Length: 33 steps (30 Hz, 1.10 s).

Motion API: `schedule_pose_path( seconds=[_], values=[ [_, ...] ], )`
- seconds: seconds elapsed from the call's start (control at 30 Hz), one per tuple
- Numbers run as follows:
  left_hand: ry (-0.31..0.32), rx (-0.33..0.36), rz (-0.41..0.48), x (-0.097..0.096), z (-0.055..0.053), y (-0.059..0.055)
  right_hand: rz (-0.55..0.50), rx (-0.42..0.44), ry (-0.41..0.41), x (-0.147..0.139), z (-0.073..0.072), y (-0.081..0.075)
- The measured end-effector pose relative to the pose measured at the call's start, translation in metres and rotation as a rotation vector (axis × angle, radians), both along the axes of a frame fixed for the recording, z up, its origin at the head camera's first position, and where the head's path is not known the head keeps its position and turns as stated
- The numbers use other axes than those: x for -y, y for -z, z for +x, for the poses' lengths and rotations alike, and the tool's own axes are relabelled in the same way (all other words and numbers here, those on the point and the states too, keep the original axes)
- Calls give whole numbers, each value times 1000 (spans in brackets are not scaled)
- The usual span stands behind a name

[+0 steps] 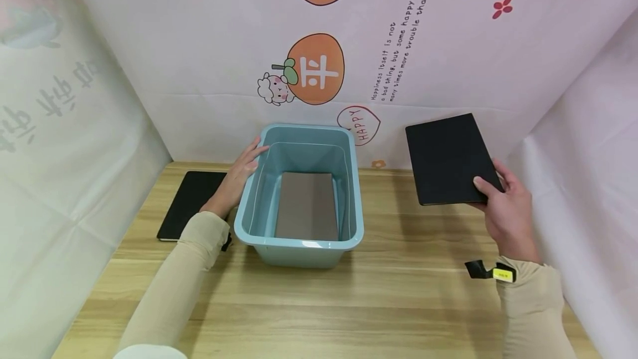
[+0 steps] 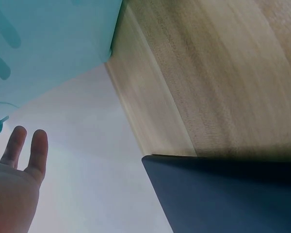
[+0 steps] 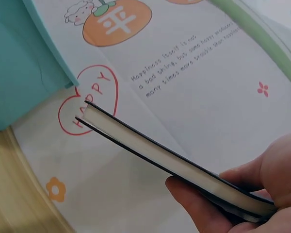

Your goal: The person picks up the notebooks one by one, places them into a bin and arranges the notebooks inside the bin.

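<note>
My right hand [image 1: 509, 212] pinches a black hardcover notebook [image 1: 448, 162] by its lower right corner, thumb on the upper cover. The notebook is raised above the table, and its cream page edges [image 3: 145, 145] show in the right wrist view. My left hand [image 1: 236, 179] touches the left rim of a light blue plastic bin [image 1: 299, 259], its fingers fairly straight. Inside the bin lies a flat grey-brown book-like thing [image 1: 306, 206]. Another black notebook [image 1: 191, 204] lies on the table left of the bin, partly hidden by my left arm.
The bin stands on a wood-grain table [image 1: 319, 314]. A white printed sheet [image 1: 209, 43] rises behind the table. White cloth [image 1: 588, 181] hangs along the right side, with more on the left [image 1: 65, 126].
</note>
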State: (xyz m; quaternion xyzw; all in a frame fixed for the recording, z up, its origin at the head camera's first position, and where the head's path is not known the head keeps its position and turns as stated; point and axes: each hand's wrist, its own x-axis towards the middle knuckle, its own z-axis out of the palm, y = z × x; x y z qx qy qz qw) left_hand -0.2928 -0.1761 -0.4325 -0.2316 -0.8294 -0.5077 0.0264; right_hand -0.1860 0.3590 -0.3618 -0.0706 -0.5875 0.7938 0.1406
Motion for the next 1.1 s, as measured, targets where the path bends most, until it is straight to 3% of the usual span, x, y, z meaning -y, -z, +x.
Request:
schedule_pose_path(
  seconds=[0.17, 0.47, 0.87, 1.1],
  values=[
    [1, -9, -8, 1, -2, 2, -17, -27, -32, 8, 2, -6],
    [-17, -70, -126, 5, -3, -2, -58, -50, -96, 20, 5, -12],
    [-9, -74, -106, 6, -4, 0, -173, -48, -141, 38, 9, -21],
    [-15, -71, -104, 6, -3, 1, -166, -34, -175, 49, 12, -26]
  ],
)
